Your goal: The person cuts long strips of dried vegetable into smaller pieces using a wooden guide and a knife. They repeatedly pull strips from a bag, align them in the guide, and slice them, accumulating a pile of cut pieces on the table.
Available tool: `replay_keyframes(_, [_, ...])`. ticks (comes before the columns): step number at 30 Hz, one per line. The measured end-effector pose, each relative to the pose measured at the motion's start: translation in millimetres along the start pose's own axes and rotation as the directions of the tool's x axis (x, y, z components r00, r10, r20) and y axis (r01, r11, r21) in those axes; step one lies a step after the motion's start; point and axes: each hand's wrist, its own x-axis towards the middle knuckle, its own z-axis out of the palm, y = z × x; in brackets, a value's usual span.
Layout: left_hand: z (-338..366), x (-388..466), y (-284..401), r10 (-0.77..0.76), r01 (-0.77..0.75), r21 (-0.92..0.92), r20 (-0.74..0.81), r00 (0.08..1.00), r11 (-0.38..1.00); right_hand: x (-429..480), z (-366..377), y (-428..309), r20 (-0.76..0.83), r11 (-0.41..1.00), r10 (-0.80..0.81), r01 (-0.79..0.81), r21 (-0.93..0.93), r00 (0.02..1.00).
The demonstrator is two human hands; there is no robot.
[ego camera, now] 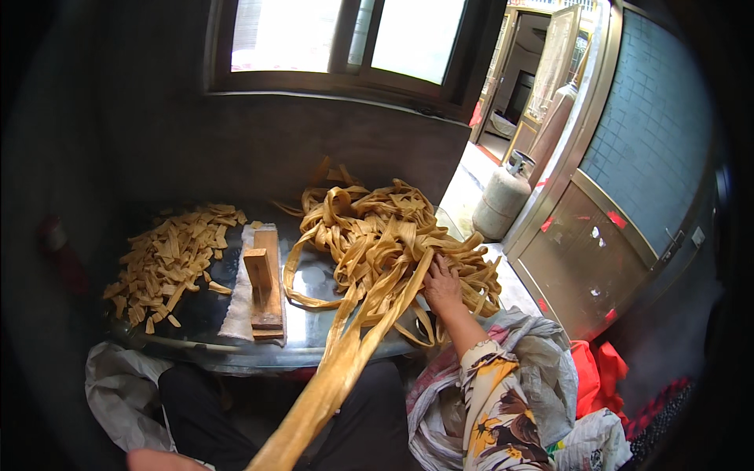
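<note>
A big tangled heap of long yellow-brown flat strips (377, 235), which look like dried plant fibre or bean-curd skin, lies on a glass-topped table (306, 329). My right hand (443, 285) reaches into its right side, fingers against the strips and fingertips partly hidden. From the heap a wide band of strip (330, 388) stretches down towards me, over my lap and out of the bottom edge. Only a blurred bit of my left hand (162, 460) shows at the lower left; its fingers and any hold are out of sight.
Left on the table are cut pieces (171, 259) in a pile and a wooden block with an upright (266, 288) on a white cloth (237, 315). Woven plastic sacks (530, 365) slump at the right. Beyond are a gas cylinder (502, 197) and a door (612, 194).
</note>
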Motion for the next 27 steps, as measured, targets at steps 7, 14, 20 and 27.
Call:
replay_keyframes(7, [35.4, -66.3, -8.0, -0.583, 0.818, 0.131, -0.639, 0.502, 0.560, -7.7, -21.1, -46.7, 0.276, 0.975, 0.166, -0.199, 0.095, 0.947])
replay_keyframes(14, [23.1, -150.8, -29.3, -0.420, 0.988, -0.155, -0.897, -0.135, 0.015, -35.0, -33.9, -65.4, 0.434, -0.158, 0.242, -0.406, 0.900, 0.868])
replay_keyframes(20, [-2.6, -163.8, -67.6, -0.142, 0.734, 0.378, -0.920, 0.365, -0.564, -10.2, -63.8, -67.0, 0.490, -0.495, 0.373, -0.278, 0.824, 0.788])
replay_keyframes(27, [4.2, -178.4, -58.6, -0.074, 0.969, 0.201, -0.979, 0.192, -0.145, -28.7, -229.7, -160.3, -0.208, -0.092, 0.159, 0.224, 0.970, 0.965])
